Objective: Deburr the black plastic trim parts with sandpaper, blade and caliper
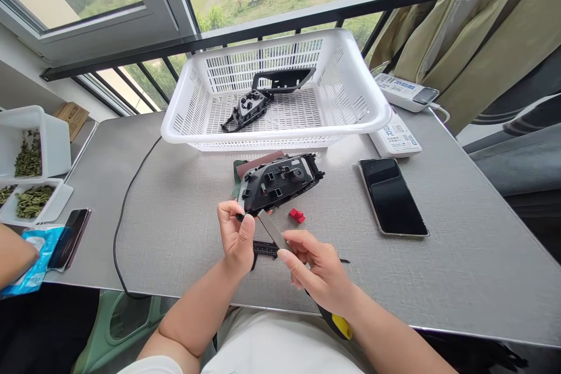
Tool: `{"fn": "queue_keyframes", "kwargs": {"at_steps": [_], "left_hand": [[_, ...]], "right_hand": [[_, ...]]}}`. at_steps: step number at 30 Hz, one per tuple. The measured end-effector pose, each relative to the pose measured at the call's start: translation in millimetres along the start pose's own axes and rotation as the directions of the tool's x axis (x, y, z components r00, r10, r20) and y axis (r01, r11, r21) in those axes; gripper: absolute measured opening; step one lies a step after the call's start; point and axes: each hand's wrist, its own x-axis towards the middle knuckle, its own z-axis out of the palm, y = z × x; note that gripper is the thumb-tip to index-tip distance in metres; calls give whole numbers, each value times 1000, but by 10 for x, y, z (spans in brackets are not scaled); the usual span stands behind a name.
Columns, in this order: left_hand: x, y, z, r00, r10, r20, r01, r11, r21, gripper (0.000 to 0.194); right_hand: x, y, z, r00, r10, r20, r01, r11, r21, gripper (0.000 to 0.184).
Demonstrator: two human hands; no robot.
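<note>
My left hand is closed on the near end of a black plastic panel part, holding it tilted above the grey table. My right hand grips a flat metal file with a yellow-and-black handle. The file's tip rests against the part's near edge beside my left thumb. A small red plastic piece lies on the table just right of the file. A black ruler-like strip lies under my hands.
A white slotted basket at the back holds two black plastic parts. A dark phone lies right, with white devices behind it. A black cable, another phone, trays of green leaves and another person's arm are left.
</note>
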Motion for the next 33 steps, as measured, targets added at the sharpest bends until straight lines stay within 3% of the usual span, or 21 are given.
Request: {"fn": "queue_keyframes", "kwargs": {"at_steps": [4,8,21,33], "left_hand": [[0,-27,-27,1000,8,-30,-8,1000,9,33],[-4,-43,-51,997,1,-80,0,1000,18,35],[58,-11,-13,998,17,57,-14,998,-60,40],[21,-64,-32,995,9,99,-7,1000,-14,33]], "right_hand": [[2,18,20,998,-45,-41,42,996,-76,21],[-6,25,22,999,-24,-39,23,999,-37,22],[3,-4,-36,991,123,50,-129,979,159,32],[2,-6,-30,990,117,77,-128,978,162,32]]}}
